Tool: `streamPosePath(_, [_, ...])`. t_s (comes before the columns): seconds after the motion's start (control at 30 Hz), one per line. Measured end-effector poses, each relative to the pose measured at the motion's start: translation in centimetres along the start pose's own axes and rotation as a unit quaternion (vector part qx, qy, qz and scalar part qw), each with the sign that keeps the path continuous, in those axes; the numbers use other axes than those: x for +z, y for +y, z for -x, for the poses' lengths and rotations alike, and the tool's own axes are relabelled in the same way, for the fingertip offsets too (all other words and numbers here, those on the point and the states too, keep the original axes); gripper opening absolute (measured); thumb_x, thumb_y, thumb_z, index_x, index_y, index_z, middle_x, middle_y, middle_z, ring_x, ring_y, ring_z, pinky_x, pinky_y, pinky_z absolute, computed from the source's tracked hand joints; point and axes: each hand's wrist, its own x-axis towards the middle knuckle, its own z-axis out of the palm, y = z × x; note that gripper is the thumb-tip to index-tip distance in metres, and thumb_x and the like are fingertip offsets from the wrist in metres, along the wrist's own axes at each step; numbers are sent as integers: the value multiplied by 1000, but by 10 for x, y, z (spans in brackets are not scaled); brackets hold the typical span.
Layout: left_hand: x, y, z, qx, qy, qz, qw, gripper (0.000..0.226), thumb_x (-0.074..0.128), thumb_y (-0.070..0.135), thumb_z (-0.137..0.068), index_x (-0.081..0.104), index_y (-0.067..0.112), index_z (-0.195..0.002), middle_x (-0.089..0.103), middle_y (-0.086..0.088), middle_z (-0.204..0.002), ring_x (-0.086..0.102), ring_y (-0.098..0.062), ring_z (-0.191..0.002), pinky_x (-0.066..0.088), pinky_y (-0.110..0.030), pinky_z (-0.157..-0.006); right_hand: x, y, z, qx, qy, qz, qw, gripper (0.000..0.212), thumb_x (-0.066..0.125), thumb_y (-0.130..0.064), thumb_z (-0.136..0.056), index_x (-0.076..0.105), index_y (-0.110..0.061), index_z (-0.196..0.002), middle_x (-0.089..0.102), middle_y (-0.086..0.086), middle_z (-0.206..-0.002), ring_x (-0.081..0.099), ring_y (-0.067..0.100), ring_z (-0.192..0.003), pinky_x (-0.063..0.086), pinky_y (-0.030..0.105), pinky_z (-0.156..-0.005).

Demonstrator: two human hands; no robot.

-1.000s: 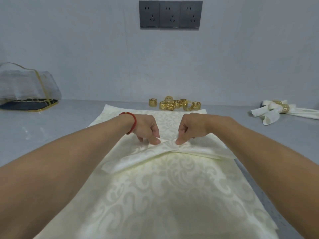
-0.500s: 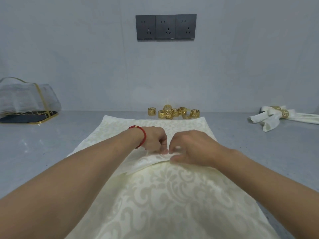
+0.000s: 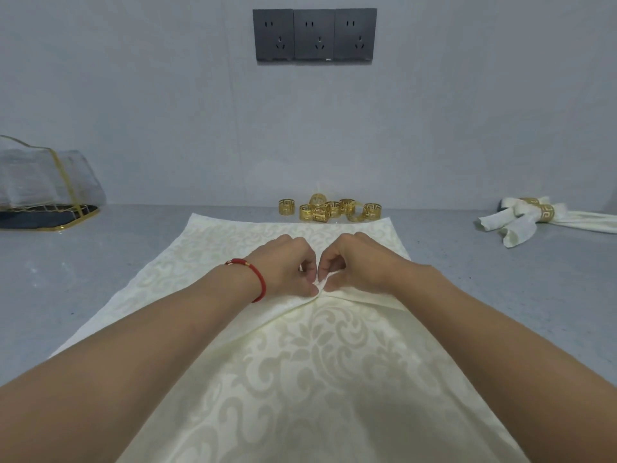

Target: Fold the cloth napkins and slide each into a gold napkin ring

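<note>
A: We note a grey counter [image 3: 66, 279], wall sockets [image 3: 314, 35] above — gold napkin rings [image 3: 329, 210] clustered at the back.

B: We see the left hand [image 3: 283, 265] and right hand [image 3: 357, 262] together, each pinching a raised fold at the centre of the spread napkin [image 3: 317, 379].

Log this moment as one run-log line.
left hand: pinches napkin fold | right hand: pinches same fold | gold rings: loose by wall | finished napkin: ringed, right
</note>
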Motion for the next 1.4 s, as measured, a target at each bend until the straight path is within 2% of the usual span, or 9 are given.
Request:
streamPosePath(0.13, [8, 7, -1, -18, 35, -29, 999, 19, 79, 33, -67, 61, 27, -68, 61, 10, -72, 60, -11, -73, 57, -36, -71, 5, -6, 1, 25, 11, 34, 999, 16, 84, -20, -78, 79, -27, -92, 74, -7, -97, 66, 12, -101, 56, 36, -88])
streamPosePath(0.27, [13, 10, -3, -29, 34, -28, 999, 24, 80, 32, -62, 56, 27, -65, 60, 6, -73, 61, -17, -72, 56, -34, -66, 8, -11, 16, 5, 7, 151, 988, 26, 74, -27, -87, 72, -31, -113, 71, -8, -116, 62, 17, -110, 48, 32, -80])
streamPosePath(0.6, [2, 17, -8, -9, -5, -53, 999, 26, 82, 27, -67, 57, 26, -69, 57, 5, -83, 58, -19, -89, 51, -28, -67, 8, -1, 13, 8, 37, 50, 998, 18, 79, -16, -83, 82, -26, -98, 77, -11, -100, 69, 10, -100, 57, 36, -87])
streamPosePath(0.77, [9, 18, -13, -12, 5, -86, 996, 33, 79, 21, -68, 46, 24, -69, 48, 3, -81, 56, -22, -85, 45, -27, -58, 6, 3, 9, 7, 38, 3, 999, 15, 76, -20, -85, 83, -29, -95, 78, -17, -94, 65, -3, -90, 52, 19, -84])
streamPosePath(0.9, [8, -11, -15, -87, 70, -71, 991, 26, 76, 18, -71, 52, 17, -81, 52, -3, -90, 56, -26, -90, 49, -33, -68, -8, 15, -13, 47, 108, -85, 989, 13, 68, -19, -92, 81, -21, -95, 75, -17, -90, 66, -8, -85, 47, 4, -75])
streamPosePath(1.03, [14, -41, -11, -171, 151, -7, 974, 18, 70, 18, -75, 54, 13, -82, 58, -7, -92, 54, -28, -91, 51, -37, -74, -8, 52, -65, 134, 189, -4, 973, 17, 61, -18, -94, 78, -18, -96, 73, -7, -96, 68, 18, -95, 56, 38, -88])
streamPosePath(1.13, [18, -48, -12, -183, 157, -14, 970, 18, 69, 20, -76, 54, 14, -84, 60, -6, -90, 54, -28, -89, 51, -39, -76, 1, 66, -113, 163, 197, 30, 966, 19, 63, -22, -93, 75, -18, -107, 73, 1, -105, 66, 27, -104, 54, 39, -90])
streamPosePath(1.27, [19, -51, -15, -179, 160, -83, 967, 17, 66, 26, -82, 56, 16, -92, 59, -1, -90, 55, -24, -83, 48, -34, -72, 11, 73, -171, 168, 145, 154, 963, 43, 63, -30, -96, 58, -18, -137, 55, 9, -134, 52, 33, -125, 44, 43, -98])
streamPosePath(1.4, [26, -51, -17, -167, 182, -101, 964, 14, 62, 25, -86, 54, 16, -94, 58, -3, -91, 49, -24, -80, 38, -30, -67, 26, 83, -197, 190, 144, 252, 938, 41, 66, -29, -95, 57, -20, -134, 52, 6, -135, 44, 30, -129, 36, 46, -102])
